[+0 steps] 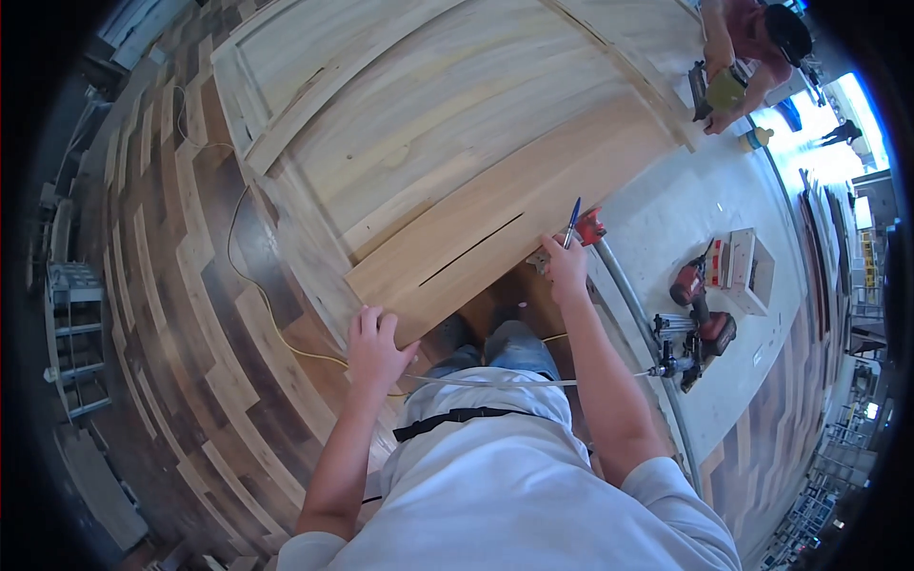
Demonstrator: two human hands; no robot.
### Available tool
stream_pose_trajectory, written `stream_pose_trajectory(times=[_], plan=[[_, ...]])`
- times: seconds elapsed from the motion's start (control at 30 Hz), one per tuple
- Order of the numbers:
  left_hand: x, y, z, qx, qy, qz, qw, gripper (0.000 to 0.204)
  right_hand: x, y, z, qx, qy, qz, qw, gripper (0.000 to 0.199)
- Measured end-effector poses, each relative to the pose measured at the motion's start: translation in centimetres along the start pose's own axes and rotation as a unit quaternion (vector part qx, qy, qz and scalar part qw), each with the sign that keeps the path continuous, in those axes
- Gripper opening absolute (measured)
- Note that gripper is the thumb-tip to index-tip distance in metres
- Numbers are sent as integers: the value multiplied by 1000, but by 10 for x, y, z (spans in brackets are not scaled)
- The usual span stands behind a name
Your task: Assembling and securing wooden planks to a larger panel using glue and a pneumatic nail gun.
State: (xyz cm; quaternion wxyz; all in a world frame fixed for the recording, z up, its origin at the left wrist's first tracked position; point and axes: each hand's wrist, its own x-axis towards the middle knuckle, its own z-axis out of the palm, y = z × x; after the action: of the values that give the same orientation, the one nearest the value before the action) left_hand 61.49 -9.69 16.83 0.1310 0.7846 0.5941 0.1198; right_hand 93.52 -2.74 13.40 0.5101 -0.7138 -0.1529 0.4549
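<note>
A long wooden board (571,167) with a narrow dark slot (471,250) lies along the front of a large pale wood panel (428,105). My left hand (378,347) is closed round the board's near left corner, fingers on its end and thumb by its front edge. Further right, my right hand (564,269) closes on a blue pen (573,219) that points up from the fingers. That hand is at the board's front edge, beside a red clamp (591,226); its fingertips are partly hidden.
On the white surface to the right lie a red-and-black cordless drill (703,309) and a small open wooden box (752,271). A metal bar (628,290) runs along that side. A yellow cord (257,285) trails over the plank floor. Another person (747,57) holds a tool at the far right.
</note>
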Motion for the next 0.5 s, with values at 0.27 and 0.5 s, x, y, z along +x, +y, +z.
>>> stream_pose_trajectory(times=[0.27, 0.5], plan=[[12, 17, -12, 52, -24, 8, 998, 60, 15, 16, -5, -83, 18, -13, 996, 17], [3, 13, -6, 57, -10, 28, 998, 63, 7, 19, -5, 1, 2, 5, 1000, 15]])
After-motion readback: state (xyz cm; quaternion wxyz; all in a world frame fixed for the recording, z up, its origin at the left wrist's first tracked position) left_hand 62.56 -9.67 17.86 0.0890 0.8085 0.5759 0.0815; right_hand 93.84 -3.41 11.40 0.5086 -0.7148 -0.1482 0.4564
